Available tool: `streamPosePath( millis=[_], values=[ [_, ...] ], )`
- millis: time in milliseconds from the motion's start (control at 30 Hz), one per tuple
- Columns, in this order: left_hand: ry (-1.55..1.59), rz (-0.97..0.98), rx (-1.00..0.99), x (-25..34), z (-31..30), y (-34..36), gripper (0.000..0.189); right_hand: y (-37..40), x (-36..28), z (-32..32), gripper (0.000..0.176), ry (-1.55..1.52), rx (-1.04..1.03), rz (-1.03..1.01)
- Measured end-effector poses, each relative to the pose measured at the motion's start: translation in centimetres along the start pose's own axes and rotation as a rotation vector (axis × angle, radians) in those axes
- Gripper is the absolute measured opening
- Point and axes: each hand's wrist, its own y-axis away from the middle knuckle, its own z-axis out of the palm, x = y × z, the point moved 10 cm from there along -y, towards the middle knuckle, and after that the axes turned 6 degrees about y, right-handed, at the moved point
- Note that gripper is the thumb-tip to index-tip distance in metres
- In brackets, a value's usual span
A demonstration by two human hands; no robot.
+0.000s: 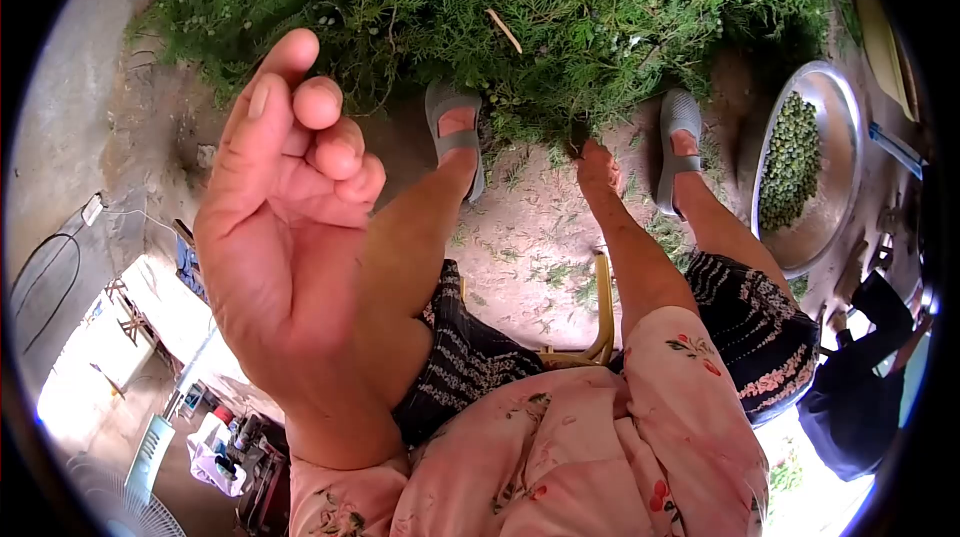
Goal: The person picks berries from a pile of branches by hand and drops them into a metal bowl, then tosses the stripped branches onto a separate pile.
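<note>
My left hand (295,187) is raised close to the camera on the left, palm showing, fingers loosely bent and nothing visible in it. Low between the feet, my right hand (598,169) is closed at the lower edge of the heaped evergreen branches (600,17). Its fingers appear to be around the dark stem end of a leafy evergreen branch (560,122); they are small and partly hidden. Small round pale-green cones sit among the foliage.
A wide metal basin (848,157) with many green cones (790,162) stands at the right. Grey shoes (455,142) are on the littered ground. Beneath me is a yellowish chair frame (604,307). A fan (115,497) stands lower left; a person in dark clothes (855,417) is at lower right.
</note>
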Motion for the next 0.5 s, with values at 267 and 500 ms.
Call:
streamPosePath(
  millis=[267, 500],
  values=[
    [0.003, 0.014, 0.039, 0.6, -0.4, 0.4, 0.031, 3.7, -8.3, 2.2, 0.008, -0.365, 0.081, -0.440],
    [0.026, 0.041, 0.054, 1.2, -0.9, 0.6, 0.031, 1.6, -14.6, 3.8, 0.011, -0.020, 0.075, -0.472]
  ],
)
